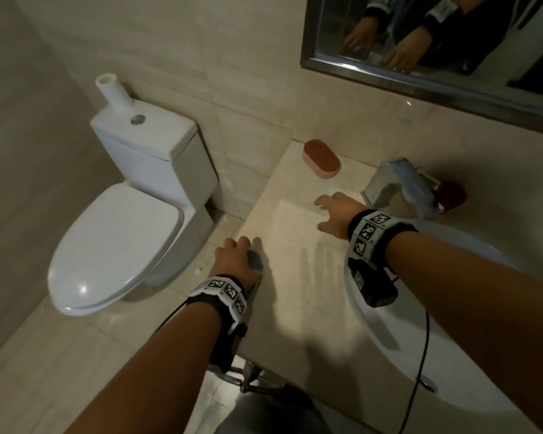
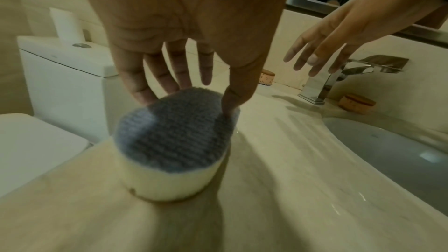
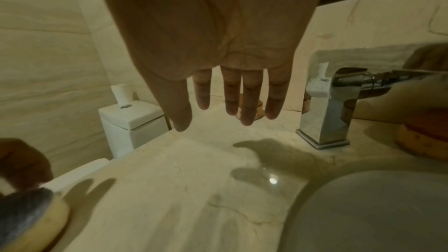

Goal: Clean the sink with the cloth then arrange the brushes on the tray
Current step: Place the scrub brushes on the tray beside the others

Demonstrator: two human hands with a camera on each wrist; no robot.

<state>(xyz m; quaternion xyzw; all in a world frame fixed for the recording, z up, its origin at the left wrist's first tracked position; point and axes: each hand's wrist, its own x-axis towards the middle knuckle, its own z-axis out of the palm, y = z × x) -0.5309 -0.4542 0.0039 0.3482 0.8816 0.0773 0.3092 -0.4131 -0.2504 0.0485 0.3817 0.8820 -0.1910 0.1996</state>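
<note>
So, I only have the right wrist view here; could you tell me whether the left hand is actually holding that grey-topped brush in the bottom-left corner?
Observer: Yes. The left wrist view shows the left hand pinching the grey-topped brush between thumb and fingers, with its base apparently on the counter.
Operator: Thank you. What is that half hidden behind the right fingers?
Observer: The head view shows a red-topped brush lying near the back wall, apart from the open right hand.
Operator: Is there a tray or cloth anywhere?
Observer: Neither shows in any view.
</note>
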